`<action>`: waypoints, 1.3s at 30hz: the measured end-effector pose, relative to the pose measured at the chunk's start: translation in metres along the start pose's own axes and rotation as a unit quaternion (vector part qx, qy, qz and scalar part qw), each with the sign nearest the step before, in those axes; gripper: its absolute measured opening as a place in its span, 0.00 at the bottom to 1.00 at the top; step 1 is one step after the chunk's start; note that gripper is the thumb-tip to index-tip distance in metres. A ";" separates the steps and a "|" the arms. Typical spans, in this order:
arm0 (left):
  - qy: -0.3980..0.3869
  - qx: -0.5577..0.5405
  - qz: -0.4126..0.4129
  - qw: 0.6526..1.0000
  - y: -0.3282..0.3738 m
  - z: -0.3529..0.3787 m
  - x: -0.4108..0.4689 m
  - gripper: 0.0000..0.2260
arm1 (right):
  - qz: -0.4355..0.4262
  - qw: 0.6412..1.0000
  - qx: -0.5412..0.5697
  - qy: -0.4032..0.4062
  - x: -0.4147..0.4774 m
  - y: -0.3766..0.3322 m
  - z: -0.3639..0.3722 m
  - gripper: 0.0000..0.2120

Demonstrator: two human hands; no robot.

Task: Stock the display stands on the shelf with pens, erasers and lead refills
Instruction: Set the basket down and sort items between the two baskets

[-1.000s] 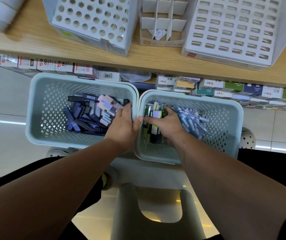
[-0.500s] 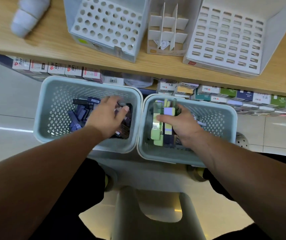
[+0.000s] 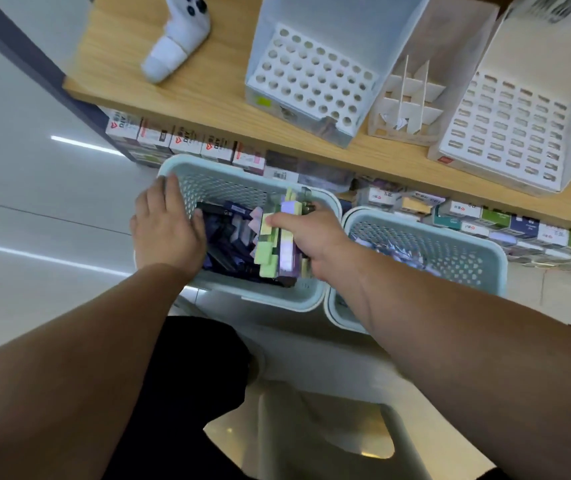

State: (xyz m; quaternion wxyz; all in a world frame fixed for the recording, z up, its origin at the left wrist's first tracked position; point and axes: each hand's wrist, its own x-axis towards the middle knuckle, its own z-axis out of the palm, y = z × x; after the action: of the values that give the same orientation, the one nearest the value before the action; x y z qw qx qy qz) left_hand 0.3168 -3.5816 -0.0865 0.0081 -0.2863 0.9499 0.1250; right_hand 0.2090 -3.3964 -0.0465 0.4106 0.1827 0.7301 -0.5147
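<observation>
barely started: round-hole stand (image 3: 311, 84), divider stand (image 3: 407, 105) & slotted stand (image 3: 505, 133) on the wood shelf (image 3: 207, 98) all show bare openings, nothing stocked yet. your right hand (image 3: 315, 239) curls round a stack of flat, glossy green & lilac packs (image 3: 278, 244), held over the left basket (image 3: 228, 183). left hand (image 3: 168, 230) lies flat w/ fingers straight on its perforated plastic rim. stands look rigid, white, grid-faced.
</observation>
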 end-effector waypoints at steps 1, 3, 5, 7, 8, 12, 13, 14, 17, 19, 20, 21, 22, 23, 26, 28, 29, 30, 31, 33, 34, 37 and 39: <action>-0.005 -0.006 -0.002 1.000 -0.001 -0.001 -0.001 0.29 | 0.010 1.000 -0.011 -0.001 0.006 0.008 0.014 0.42; -0.028 -0.005 -0.003 1.000 -0.006 0.001 -0.006 0.30 | 0.017 0.999 -0.029 0.020 0.018 0.023 0.035 0.44; -0.049 0.002 0.008 0.999 -0.010 0.005 -0.011 0.32 | 0.037 0.998 -0.019 0.044 0.026 0.036 0.047 0.40; -0.058 -0.004 0.001 0.998 -0.008 0.008 -0.015 0.34 | 0.052 0.997 -0.006 0.051 0.030 0.042 0.051 0.31; -0.059 -0.006 -0.004 0.998 -0.005 0.009 -0.016 0.34 | 0.056 0.998 0.000 0.041 0.034 0.045 0.049 0.28; -0.060 0.010 -0.012 0.998 -0.002 0.013 -0.016 0.35 | 0.059 0.998 0.002 0.006 0.040 0.044 0.046 0.30; -0.065 0.015 -0.015 0.998 -0.001 0.013 -0.015 0.36 | 0.063 0.998 -0.004 0.000 0.037 0.040 0.044 0.29; -0.071 0.017 -0.021 0.997 0.001 0.012 -0.014 0.36 | 0.069 0.998 -0.012 -0.010 0.035 0.037 0.041 0.28; -0.073 0.016 -0.039 0.996 0.016 0.009 -0.010 0.35 | 0.025 0.997 -0.071 -0.028 0.026 0.026 0.022 0.23; -0.087 0.022 -0.005 0.996 0.032 0.008 -0.008 0.32 | -0.040 0.992 -0.114 -0.040 0.018 0.018 0.000 0.28; -0.102 0.014 0.032 0.994 0.043 0.009 -0.009 0.31 | -0.077 0.988 -0.129 -0.045 0.012 0.014 -0.014 0.26; -0.123 -0.002 0.072 0.990 0.055 0.010 -0.010 0.31 | -0.127 0.980 -0.147 -0.043 0.004 0.008 -0.030 0.21; -0.145 -0.020 0.106 0.983 0.069 0.010 -0.013 0.30 | -0.182 0.968 -0.172 -0.031 -0.002 0.005 -0.047 0.16; -0.165 -0.037 0.131 0.977 0.084 0.010 -0.017 0.30 | -0.235 0.951 -0.202 -0.005 -0.008 0.001 -0.067 0.11; -0.172 -0.097 0.155 0.968 0.129 0.006 -0.027 0.27 | -0.299 0.912 -0.275 0.055 -0.013 0.003 -0.135 0.03; -0.166 -0.123 0.162 0.965 0.156 0.005 -0.037 0.20 | -0.253 0.906 -0.333 0.068 -0.005 0.017 -0.181 0.03; -0.169 -0.129 0.173 0.962 0.166 0.004 -0.042 0.16 | -0.221 0.903 -0.361 0.070 -0.002 0.026 -0.199 0.05; -0.178 -0.137 0.186 0.956 0.177 0.005 -0.047 0.14 | -0.202 0.900 -0.380 0.070 0.002 0.036 -0.214 0.06; -0.193 -0.148 0.199 0.949 0.187 0.007 -0.052 0.12 | -0.197 0.895 -0.394 0.071 0.004 0.046 -0.223 0.06; -0.239 -0.167 0.210 0.933 0.208 0.012 -0.061 0.09 | -0.199 0.887 -0.411 0.068 0.009 0.064 -0.227 0.07; -0.273 -0.181 0.194 0.925 0.218 0.016 -0.064 0.09 | -0.197 0.883 -0.421 0.060 0.012 0.072 -0.225 0.07; -0.387 -0.234 0.114 0.885 0.242 0.038 -0.075 0.10 | -0.154 0.863 -0.481 0.014 0.023 0.093 -0.220 0.08; -0.424 -0.233 0.023 0.875 0.252 0.057 -0.080 0.11 | -0.132 0.841 -0.523 -0.030 0.030 0.107 -0.227 0.12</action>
State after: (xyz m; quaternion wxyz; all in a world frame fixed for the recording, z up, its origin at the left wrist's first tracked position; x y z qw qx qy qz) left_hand 0.2423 -3.3216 -0.0762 0.3404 -0.1770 0.8051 0.4523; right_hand 0.1717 -3.1537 -0.1045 0.3953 -0.1728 0.8954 -0.1106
